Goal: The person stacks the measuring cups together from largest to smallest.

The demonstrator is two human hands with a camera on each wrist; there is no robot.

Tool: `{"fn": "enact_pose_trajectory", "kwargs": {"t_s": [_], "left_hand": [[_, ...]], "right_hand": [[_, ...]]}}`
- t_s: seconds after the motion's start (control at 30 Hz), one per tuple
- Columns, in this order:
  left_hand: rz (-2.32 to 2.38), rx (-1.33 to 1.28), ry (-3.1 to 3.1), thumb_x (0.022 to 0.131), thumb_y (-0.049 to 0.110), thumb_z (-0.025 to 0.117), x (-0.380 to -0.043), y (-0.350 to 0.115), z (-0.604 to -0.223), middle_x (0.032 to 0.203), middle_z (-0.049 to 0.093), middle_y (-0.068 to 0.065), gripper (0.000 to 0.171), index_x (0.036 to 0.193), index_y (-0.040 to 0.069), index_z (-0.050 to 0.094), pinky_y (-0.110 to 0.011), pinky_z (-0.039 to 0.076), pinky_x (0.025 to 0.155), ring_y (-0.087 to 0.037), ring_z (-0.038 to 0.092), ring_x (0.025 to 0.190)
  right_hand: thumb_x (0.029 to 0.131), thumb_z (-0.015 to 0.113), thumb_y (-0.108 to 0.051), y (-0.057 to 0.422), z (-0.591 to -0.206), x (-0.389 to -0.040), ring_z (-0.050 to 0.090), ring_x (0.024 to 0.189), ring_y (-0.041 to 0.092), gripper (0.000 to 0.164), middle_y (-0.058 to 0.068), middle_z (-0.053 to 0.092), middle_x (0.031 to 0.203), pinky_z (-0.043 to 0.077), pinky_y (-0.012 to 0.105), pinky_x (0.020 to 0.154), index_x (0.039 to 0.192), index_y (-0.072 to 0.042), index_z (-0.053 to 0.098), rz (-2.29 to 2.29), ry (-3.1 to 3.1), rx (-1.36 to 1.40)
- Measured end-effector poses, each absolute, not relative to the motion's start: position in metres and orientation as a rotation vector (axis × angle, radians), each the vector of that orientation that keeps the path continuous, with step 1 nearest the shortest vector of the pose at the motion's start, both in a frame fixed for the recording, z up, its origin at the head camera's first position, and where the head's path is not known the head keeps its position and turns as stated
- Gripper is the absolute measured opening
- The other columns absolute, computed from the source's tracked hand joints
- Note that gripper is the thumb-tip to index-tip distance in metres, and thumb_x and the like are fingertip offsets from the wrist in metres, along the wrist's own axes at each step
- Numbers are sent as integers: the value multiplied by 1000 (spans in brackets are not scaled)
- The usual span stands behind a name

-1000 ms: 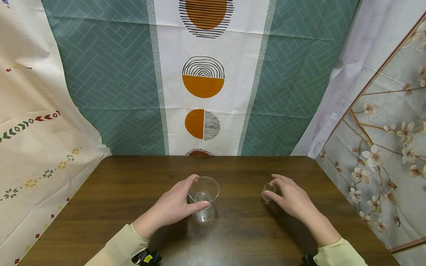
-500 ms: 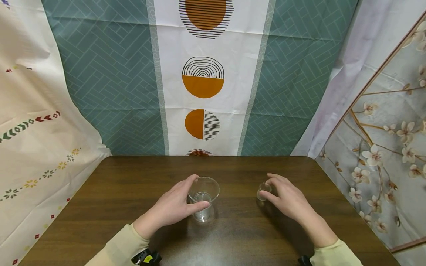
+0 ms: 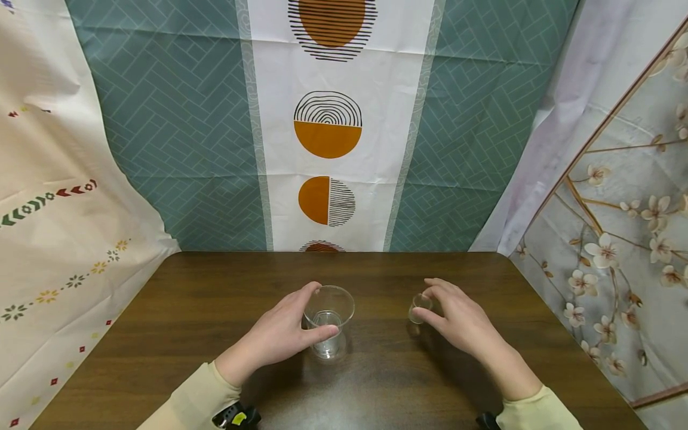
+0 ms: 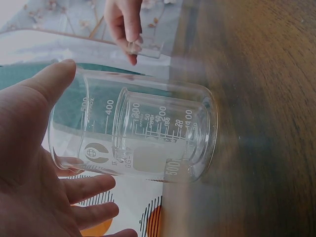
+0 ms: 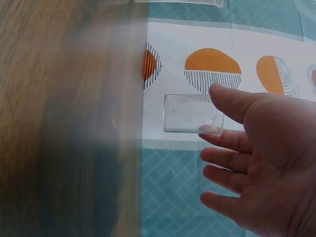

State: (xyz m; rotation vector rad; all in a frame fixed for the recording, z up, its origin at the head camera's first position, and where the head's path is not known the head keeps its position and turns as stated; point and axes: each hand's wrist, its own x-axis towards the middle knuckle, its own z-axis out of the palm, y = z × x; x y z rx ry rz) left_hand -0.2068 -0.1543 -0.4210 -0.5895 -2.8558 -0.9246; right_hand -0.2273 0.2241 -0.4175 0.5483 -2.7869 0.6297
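A large clear glass beaker (image 4: 101, 131) with white graduation marks stands upright on the table, a smaller graduated beaker (image 4: 155, 148) nested inside it. My left hand (image 3: 279, 331) holds the large beaker near its rim, thumb on the near side and index finger behind, the other fingers spread loosely. To the right, my right hand (image 3: 462, 316) pinches a small clear beaker (image 5: 187, 114) by its upper end between thumb and index finger. In the right wrist view this small beaker is upright, its base just above the table's far edge, and the remaining fingers extend past it.
The brown wooden table (image 3: 371, 382) spans the space beneath both hands. A teal and white patterned cloth (image 3: 344, 143) hangs behind its far edge. Patterned cloths hang along the left (image 3: 64, 251) and right (image 3: 607, 286) sides.
My right hand has moved left with the small beaker, closer to the large one. The left hand and the nested beakers have stayed in place.
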Motion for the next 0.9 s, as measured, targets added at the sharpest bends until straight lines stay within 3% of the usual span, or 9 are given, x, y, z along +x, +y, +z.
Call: {"fn": "enact_pose_trajectory", "kwargs": {"t_s": [0.9], "left_hand": [[-936, -594, -2861, 92, 76, 76, -207, -154, -421, 156, 60, -5, 96, 160, 15, 47, -60, 53, 103, -29, 57, 141]], "right_hand": [[102, 81, -40, 208, -406, -225, 47, 154, 39, 25, 13, 59, 160, 51, 67, 104, 105, -17, 73, 632, -2779, 582]]}}
